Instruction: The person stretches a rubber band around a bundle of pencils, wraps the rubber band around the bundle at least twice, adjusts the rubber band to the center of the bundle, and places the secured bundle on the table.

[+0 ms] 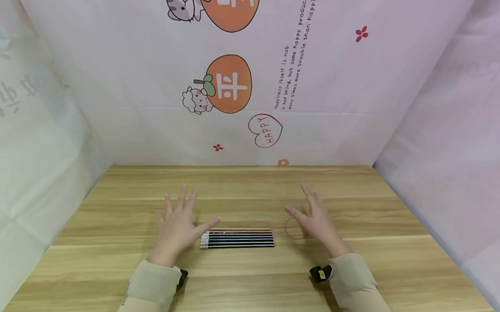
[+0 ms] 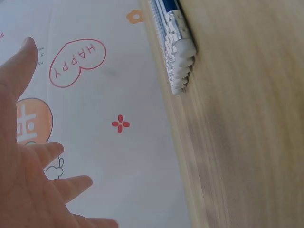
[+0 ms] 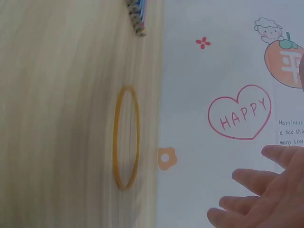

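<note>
A row of several pencils [image 1: 240, 239] lies side by side on the wooden table, eraser ends to the left. White erasers in silver ferrules [image 2: 179, 57] show up close in the left wrist view. My left hand [image 1: 178, 229], fingers spread and holding nothing, hovers at the left of the row, its thumb overlapping the pencils' eraser end in the head view. To the right of the row lies a thin yellow-brown rubber band [image 3: 115, 142]. Over its right side is my right hand [image 1: 318, 222], also spread and holding nothing.
The light wood table [image 1: 246, 294] runs back to a white printed cloth [image 1: 328, 135] hanging behind it. More white cloth hangs at the left [image 1: 35, 159] and right sides. Each wrist wears a small black camera, one by the right sleeve [image 1: 353, 276].
</note>
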Tool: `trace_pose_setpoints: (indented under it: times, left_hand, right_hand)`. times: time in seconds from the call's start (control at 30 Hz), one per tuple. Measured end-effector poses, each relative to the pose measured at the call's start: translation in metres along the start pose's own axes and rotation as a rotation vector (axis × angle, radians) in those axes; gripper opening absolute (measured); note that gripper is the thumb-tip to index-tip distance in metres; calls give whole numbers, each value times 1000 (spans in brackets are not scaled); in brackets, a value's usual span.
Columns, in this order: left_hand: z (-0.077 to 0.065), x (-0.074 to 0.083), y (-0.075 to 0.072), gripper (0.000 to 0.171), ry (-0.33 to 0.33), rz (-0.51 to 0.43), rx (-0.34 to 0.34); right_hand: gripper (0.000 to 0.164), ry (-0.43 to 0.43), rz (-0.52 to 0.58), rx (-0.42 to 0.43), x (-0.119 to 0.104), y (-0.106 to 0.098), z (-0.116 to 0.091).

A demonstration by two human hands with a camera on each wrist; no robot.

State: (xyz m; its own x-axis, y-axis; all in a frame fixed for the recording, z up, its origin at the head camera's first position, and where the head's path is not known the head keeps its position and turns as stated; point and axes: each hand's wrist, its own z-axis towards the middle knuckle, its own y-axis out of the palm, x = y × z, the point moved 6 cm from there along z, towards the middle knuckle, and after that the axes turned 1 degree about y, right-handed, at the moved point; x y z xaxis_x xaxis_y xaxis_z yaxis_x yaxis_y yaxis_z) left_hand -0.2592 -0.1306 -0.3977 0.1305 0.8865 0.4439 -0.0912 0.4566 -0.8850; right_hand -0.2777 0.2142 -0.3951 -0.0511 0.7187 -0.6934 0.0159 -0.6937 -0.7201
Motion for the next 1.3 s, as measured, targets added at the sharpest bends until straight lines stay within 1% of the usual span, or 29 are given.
trace_pose_setpoints:
  times: [0.1,0.33,0.6,0.83,0.97,1.1,1.2,1.3]
  left_hand:
    - [-1,-1,0,105,-8,-29,-10]
    - [-1,1,-1,109,15,-71,-7]
    - [-3,-1,6,110,-2,-128,-60]
    - [-4,-3,13,115,-9,-175,-109]
    - [-4,-3,16,118,4,-196,-136]
    - [-4,-3,17,117,18,-247,-163]
    - [-3,-4,16,116,18,-293,-183]
    - [-3,-5,17,116,13,-316,-205]
  right_hand:
    - [92,20,56,-28,1,3,0]
    - [83,-12,264,-68,-3,10,2]
    - [72,-2,407,-95,-4,18,5]
    - [61,-16,474,-131,-3,28,3]
    - [60,-15,508,-153,-3,35,2]
    - [60,3,521,-171,-4,41,2]
    - [61,25,539,-189,-4,46,3]
    - [61,38,543,-213,-4,50,3]
